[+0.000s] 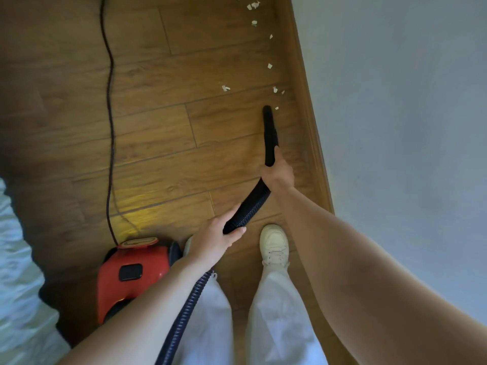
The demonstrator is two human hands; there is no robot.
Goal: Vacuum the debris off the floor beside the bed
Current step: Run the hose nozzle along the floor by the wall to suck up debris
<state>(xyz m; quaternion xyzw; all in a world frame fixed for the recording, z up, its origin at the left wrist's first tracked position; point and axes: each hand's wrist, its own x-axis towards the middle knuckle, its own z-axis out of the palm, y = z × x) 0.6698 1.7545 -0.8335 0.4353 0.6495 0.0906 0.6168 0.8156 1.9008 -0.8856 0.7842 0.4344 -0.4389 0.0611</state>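
My right hand (278, 172) grips the black nozzle (269, 133) of the vacuum, which points away from me along the floor. Its tip lies just left of a small white scrap (276, 108). Several more white paper scraps (269, 66) trail ahead beside the wooden skirting. My left hand (216, 238) holds the black ribbed hose (250, 206) lower down. The hose runs back past my legs. The red vacuum body (131, 275) sits on the wooden floor (158, 127) at my left foot.
A black power cord (110, 127) runs from the vacuum away across the floor on the left. The bed's white bedding (18, 272) fills the lower left edge. A pale wall (395, 127) with wooden skirting (308, 122) bounds the right. My white shoe (274, 243) stands near the skirting.
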